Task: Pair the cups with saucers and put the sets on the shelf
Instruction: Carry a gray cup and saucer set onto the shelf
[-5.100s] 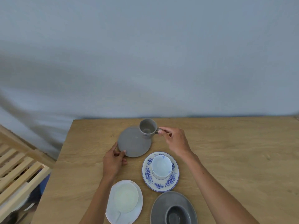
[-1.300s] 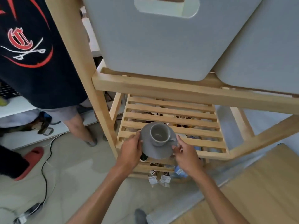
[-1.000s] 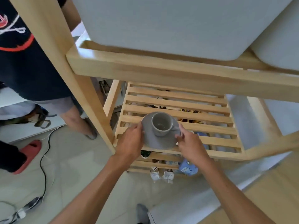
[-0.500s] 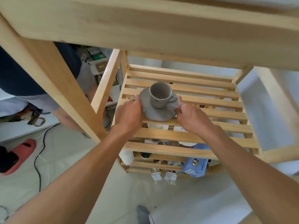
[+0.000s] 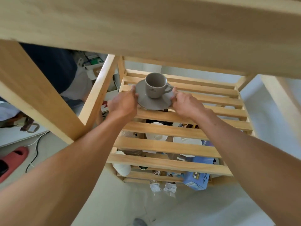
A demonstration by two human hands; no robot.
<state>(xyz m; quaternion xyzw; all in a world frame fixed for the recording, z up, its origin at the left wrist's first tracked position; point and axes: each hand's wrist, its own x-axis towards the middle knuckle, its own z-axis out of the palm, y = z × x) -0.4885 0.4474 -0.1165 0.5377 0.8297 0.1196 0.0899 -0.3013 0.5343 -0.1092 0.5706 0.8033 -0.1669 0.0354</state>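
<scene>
**Two hands on one grey saucer, at the slatted shelf**

One grey cup (image 5: 156, 85) stands upright on a grey saucer (image 5: 153, 101), its handle pointing toward the right of the frame. The pair sits just above centre, over the far slats of the wooden shelf (image 5: 167, 146). Whether the saucer already rests on the slats or is held just above them cannot be told; its near edge lies right at a slat.

The left hand (image 5: 123, 104) grips the saucer's left rim, fingers curled round the edge with fingertips showing on the far side and the thumb on top. The right hand (image 5: 184, 103) pinches the right rim in the same way, fingers bent and closed on the edge, just beside the cup's handle without clearly touching it. Both forearms reach in from the bottom corners of the frame.

A broad wooden beam (image 5: 146, 26) crosses the top of the frame, and a slanted post (image 5: 40, 98) runs down the left side. Through the gaps between slats, lower centre, white dishes (image 5: 156, 136) show on a level below, with a blue box (image 5: 198, 180) at lower right and small packets (image 5: 162, 186) beside it. At far left, a red slipper (image 5: 13, 159) lies on the pale floor near a cable (image 5: 35, 154).
</scene>
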